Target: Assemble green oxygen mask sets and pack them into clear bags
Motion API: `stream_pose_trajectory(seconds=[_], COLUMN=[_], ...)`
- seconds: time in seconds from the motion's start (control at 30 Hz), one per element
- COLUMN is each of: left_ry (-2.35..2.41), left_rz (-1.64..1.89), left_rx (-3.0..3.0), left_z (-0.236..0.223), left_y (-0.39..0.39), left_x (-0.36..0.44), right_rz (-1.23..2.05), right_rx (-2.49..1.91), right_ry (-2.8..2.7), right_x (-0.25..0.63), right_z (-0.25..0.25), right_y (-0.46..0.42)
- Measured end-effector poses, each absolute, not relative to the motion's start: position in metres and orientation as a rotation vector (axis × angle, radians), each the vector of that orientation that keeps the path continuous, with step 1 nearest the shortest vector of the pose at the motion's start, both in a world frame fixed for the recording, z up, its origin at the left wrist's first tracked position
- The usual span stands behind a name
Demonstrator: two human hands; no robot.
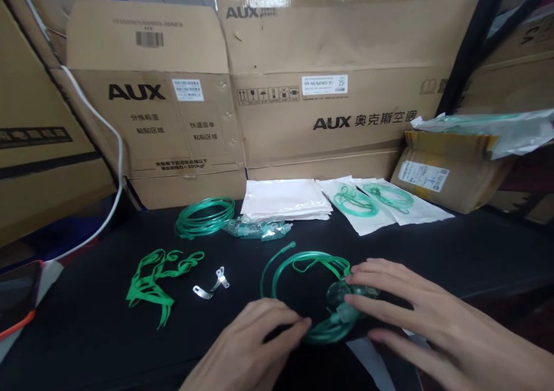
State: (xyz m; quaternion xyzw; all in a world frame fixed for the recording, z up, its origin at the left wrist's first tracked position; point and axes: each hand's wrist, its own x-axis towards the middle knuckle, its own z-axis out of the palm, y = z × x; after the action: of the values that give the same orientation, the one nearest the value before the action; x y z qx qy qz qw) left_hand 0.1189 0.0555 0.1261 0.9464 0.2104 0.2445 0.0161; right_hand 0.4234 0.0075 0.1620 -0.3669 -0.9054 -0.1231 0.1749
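Green tubing [326, 333], white packets [285, 197] behind, points its tip toward the desk's [86, 350] back-right corner; my right fingers [383, 311] splay, left fingers [279, 311] I cannot tell.

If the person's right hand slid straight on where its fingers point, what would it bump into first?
Most likely the clear oxygen mask at the fingertips of the right hand, which may already touch it. The coiled green tubing is close by too; exact depth is unclear.
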Motion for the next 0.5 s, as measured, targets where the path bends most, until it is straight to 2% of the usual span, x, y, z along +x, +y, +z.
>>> stream_pose_trajectory(seconds=[0.27, 0.5], left_ry=[0.858, 0.829], left_rz=[0.967, 0.835], left_rx=[3.008, 3.154], left_z=[0.112, 0.104], left_y=[0.050, 0.048], left_x=[0.147, 0.166], right_rz=[-0.402, -0.518], right_rx=[-1.109, -1.081], right_ry=[-2.583, -2.440], right_x=[0.404, 0.397], right_z=[0.139, 0.135], right_y=[0.011, 0.002])
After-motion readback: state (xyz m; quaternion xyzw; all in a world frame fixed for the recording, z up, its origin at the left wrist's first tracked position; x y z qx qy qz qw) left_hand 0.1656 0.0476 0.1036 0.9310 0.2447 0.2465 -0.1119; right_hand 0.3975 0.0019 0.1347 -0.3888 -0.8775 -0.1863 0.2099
